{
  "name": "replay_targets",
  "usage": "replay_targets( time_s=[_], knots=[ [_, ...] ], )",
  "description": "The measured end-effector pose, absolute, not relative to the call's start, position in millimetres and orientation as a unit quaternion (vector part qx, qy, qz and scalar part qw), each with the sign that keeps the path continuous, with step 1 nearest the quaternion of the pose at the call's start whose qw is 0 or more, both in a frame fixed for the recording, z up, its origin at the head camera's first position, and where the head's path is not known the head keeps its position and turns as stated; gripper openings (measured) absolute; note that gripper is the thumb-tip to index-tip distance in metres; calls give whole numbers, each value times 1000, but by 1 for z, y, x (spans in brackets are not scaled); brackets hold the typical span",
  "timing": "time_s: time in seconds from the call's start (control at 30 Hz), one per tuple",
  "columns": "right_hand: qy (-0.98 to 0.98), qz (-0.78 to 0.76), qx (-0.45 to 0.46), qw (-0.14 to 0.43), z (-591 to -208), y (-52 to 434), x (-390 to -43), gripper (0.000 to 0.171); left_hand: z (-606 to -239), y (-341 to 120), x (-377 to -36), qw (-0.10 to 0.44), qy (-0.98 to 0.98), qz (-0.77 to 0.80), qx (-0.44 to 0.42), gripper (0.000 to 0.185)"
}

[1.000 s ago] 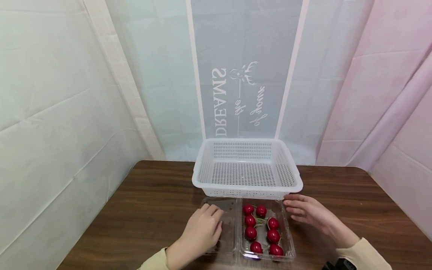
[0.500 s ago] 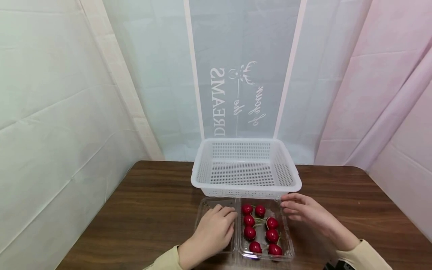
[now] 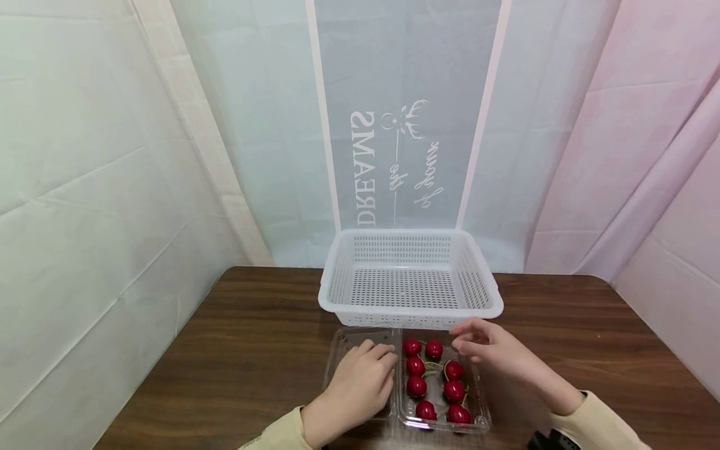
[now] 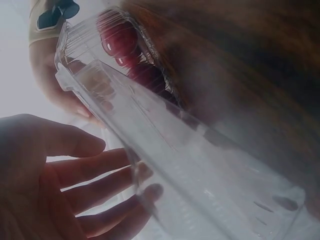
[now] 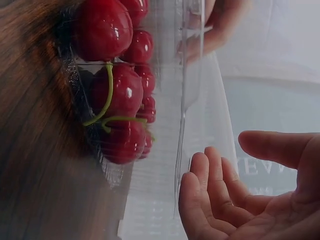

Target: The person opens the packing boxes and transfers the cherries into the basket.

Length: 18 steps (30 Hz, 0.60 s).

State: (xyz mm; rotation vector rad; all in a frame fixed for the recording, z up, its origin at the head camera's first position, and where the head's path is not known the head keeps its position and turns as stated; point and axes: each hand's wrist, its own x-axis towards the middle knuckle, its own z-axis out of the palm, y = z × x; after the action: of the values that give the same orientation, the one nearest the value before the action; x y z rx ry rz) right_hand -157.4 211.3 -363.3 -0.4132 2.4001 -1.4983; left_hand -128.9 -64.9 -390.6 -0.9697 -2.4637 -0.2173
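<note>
Clear plastic clamshell box [image 3: 435,400] lies open on near part of table, just in front of white basket; lid half [image 3: 360,369] folded out flat to left, tray half on right; tray holds eight glossy red cherries [image 3: 417,387] with thin green stems, in two rough rows running near to far; my left hand [image 3: 354,389] rests flat on lid; my right hand [image 3: 495,353] hovers over tray's far right corner, fingers loosely spread.
</note>
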Motion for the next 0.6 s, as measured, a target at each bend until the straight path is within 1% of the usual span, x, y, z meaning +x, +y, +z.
replay_targets(
  time_s=[0.3,0.47,0.6],
  knots=[
    [864,-453,-197,101,-365,188,-155,33,-391,-65,-128,254,-898,-69,-351,12],
    [865,-437,-222,107,-367,177,-155,31,-392,-65,-129,259,-898,-67,-350,12],
    [866,-423,-242,116,-369,169,-155,26,-392,-65,-128,258,-898,-66,-350,13]
  ],
)
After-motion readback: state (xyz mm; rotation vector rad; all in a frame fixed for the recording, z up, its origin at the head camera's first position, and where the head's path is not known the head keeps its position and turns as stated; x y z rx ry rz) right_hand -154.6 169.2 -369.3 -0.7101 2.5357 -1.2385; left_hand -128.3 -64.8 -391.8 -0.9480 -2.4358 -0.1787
